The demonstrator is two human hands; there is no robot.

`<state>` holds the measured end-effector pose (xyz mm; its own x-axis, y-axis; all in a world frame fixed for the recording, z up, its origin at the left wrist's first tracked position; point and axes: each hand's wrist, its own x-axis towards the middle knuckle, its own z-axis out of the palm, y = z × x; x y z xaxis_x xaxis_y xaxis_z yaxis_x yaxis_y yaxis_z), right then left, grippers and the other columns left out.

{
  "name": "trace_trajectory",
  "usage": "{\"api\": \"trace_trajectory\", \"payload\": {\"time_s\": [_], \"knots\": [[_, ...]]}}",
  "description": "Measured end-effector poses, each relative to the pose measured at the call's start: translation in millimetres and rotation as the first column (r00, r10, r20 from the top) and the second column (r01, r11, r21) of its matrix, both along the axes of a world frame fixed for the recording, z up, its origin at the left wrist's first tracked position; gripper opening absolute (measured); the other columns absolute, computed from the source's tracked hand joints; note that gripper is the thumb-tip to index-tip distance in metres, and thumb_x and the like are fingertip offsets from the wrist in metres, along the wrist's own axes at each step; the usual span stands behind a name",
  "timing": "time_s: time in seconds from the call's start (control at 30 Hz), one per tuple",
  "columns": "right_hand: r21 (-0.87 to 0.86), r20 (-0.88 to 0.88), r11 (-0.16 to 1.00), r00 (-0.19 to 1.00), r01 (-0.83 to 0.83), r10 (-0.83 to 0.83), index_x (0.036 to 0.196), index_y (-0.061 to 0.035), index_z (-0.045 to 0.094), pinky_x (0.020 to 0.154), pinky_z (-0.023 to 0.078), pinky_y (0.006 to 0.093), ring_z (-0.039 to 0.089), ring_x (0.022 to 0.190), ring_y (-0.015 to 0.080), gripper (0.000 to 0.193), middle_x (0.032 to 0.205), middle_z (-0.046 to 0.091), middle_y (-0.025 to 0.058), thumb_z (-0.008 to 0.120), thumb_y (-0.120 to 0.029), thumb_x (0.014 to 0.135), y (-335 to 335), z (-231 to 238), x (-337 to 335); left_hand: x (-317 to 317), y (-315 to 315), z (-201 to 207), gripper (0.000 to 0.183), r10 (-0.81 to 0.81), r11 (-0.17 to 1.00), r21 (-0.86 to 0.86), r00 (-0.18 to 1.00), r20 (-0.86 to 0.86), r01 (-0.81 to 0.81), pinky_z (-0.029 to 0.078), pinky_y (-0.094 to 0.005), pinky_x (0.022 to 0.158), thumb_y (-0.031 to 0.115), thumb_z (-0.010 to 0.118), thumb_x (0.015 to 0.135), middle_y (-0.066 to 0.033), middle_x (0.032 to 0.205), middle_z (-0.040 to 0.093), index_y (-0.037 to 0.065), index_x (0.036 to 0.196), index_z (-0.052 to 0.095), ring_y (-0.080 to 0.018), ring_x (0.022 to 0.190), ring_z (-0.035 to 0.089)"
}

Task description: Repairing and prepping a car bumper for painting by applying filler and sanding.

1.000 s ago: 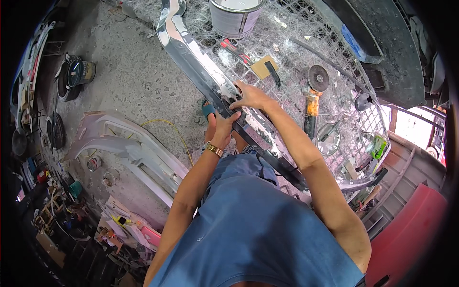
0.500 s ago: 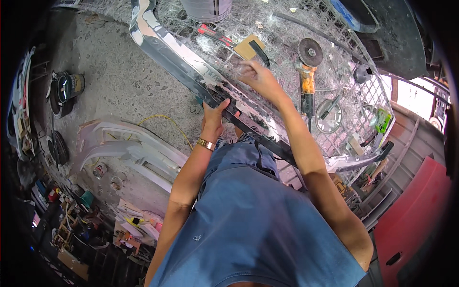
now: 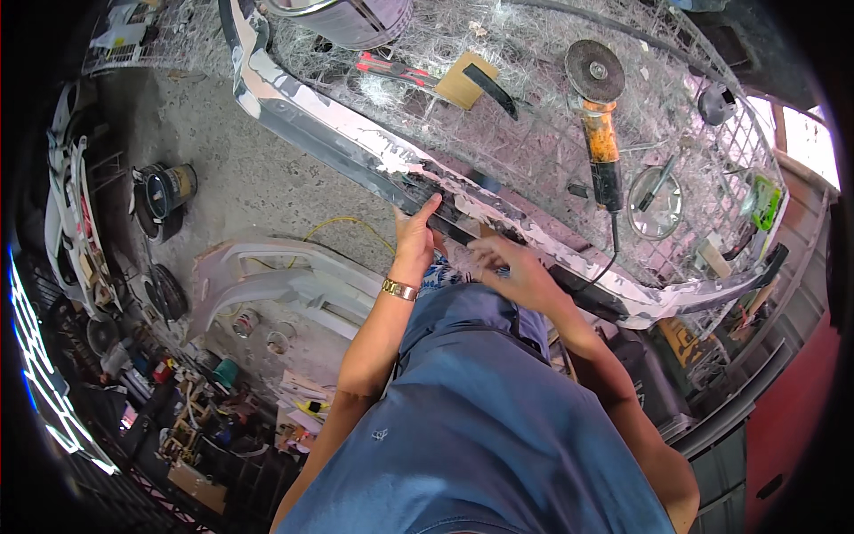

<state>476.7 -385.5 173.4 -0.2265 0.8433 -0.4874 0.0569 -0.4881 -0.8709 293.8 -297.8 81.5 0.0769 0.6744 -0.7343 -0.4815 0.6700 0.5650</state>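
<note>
A long car bumper (image 3: 342, 138), grey and black with white patches, runs from the upper left to the lower right across a mesh-topped stand. My left hand (image 3: 415, 238), with a gold watch on its wrist, is closed around the bumper's near edge, thumb on top. Close to that same edge, further right, is my right hand (image 3: 516, 271). Its fingers are curled in; whatever may be between them is hidden. Beyond the bumper, an orange and black angle grinder (image 3: 601, 133) with a worn disc lies on the mesh. A tan square pad (image 3: 463, 84) lies under a black curved strip (image 3: 491, 90).
A metal bucket (image 3: 369, 20), a red cutter-like tool (image 3: 391, 68) and a round clear lid (image 3: 654, 205) rest on the strand-covered mesh. Another pale bumper (image 3: 285, 276) lies on the floor at left, near dark buckets (image 3: 169, 191). A red panel (image 3: 792, 427) stands at right.
My right hand has come back toward me from over the mesh to the bumper's near edge. My left hand keeps its hold. The whole view has shifted slightly.
</note>
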Motion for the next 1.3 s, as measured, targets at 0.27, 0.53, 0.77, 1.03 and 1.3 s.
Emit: {"api": "trace_trajectory", "payload": {"time_s": [0.27, 0.53, 0.77, 1.03, 1.3], "knots": [[-0.074, -0.098, 0.986, 0.985, -0.152, 0.144, 0.125, -0.0033, 0.055, 0.083, 0.051, 0.0358, 0.064, 0.09, 0.0224, 0.044, 0.104, 0.065, 0.0114, 0.069, -0.02, 0.087, -48, -22, -28, -1, 1, 5, 0.067, -0.061, 0.996, -0.06, 0.998, -0.029, 0.059, 0.046, -0.0318, 0.1, -0.004, 0.074, 0.08, -0.0068, 0.127, 0.056, 0.01, 0.137, 0.041, -0.0191, 0.116, 0.056], [-0.046, -0.039, 0.984, 0.985, -0.17, 0.168, 0.123, -0.0051, 0.055, 0.082, 0.052, 0.0366, 0.064, 0.092, 0.0257, 0.042, 0.103, 0.064, 0.0131, 0.069, -0.022, 0.088, -72, -44, -40, 7, 8, 19, 0.064, -0.123, 0.985, -0.125, 0.992, -0.037, 0.117, 0.056, -0.0392, 0.089, -0.001, 0.069, 0.085, -0.0072, 0.129, 0.055, 0.014, 0.14, 0.038, -0.0223, 0.113, 0.059], [-0.026, 0.007, 0.985, 0.985, -0.17, 0.17, 0.123, -0.0049, 0.055, 0.079, 0.052, 0.0376, 0.064, 0.09, 0.0269, 0.042, 0.102, 0.064, 0.0124, 0.069, -0.023, 0.088, -75, -49, -39, 3, 5, 12, 0.063, -0.081, 0.992, -0.106, 0.995, -0.056, 0.075, 0.056, -0.0383, 0.09, -0.002, 0.068, 0.086, -0.0084, 0.129, 0.055, 0.013, 0.139, 0.038, -0.0223, 0.114, 0.059], [0.002, 0.041, 0.985, 0.984, -0.173, 0.173, 0.123, -0.0035, 0.055, 0.079, 0.052, 0.038, 0.065, 0.09, 0.0283, 0.041, 0.101, 0.064, 0.0137, 0.068, -0.021, 0.088, -78, -54, -41, -2, 3, 5, 0.064, -0.062, 0.993, -0.107, 0.997, -0.05, 0.056, 0.057, -0.0395, 0.089, -0.003, 0.069, 0.084, -0.0084, 0.127, 0.056, 0.012, 0.139, 0.039, -0.0228, 0.112, 0.06], [-0.255, -0.352, 0.965, 0.924, 0.062, -0.152, 0.122, -0.003, 0.055, 0.079, 0.05, 0.0294, 0.063, 0.091, 0.0144, 0.038, 0.1, 0.065, 0.0053, 0.066, -0.022, 0.092, -67, -50, -57, 7, 8, 21, 0.05, -0.085, 0.992, -0.097, 0.994, -0.071, 0.078, 0.05, -0.03, 0.093, -0.001, 0.071, 0.085, -0.0035, 0.121, 0.061, 0.01, 0.129, 0.051, -0.0161, 0.111, 0.059]]}}
